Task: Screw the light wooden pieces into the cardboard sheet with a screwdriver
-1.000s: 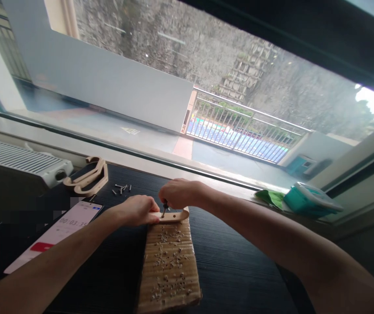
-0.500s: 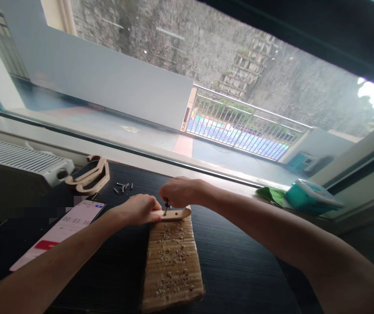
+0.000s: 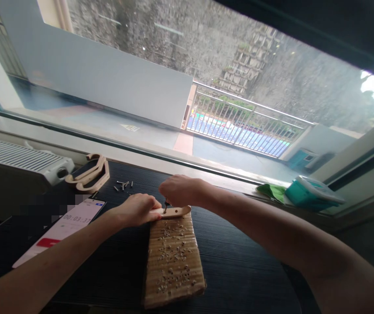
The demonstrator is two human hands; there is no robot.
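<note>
A curved wooden hook [image 3: 179, 212] lies across the far end of a brown, cardboard-like block [image 3: 173, 261] dotted with small holes and crumbs. My left hand [image 3: 141, 208] is closed on the hook's left end, pressing it against the block. Above the hook, my right hand [image 3: 180, 190] is closed around a screwdriver [image 3: 166, 206], whose handle the fingers hide. Its dark shaft points down at a hole in the wood; whether a screw sits under the tip I cannot tell. One more hole shows to the right.
More wooden hooks [image 3: 91, 174] lie at the table's back left, with several loose screws [image 3: 123, 186] beside them. A phone [image 3: 59, 231] running a timer rests on the black table [image 3: 239, 261]. A teal box [image 3: 313, 194] and green cloth [image 3: 271, 192] sit on the sill at right.
Both hands keep their hold on the hook and screwdriver, with barely any movement. The view has shifted slightly, and the phone's timer has advanced by one second.
</note>
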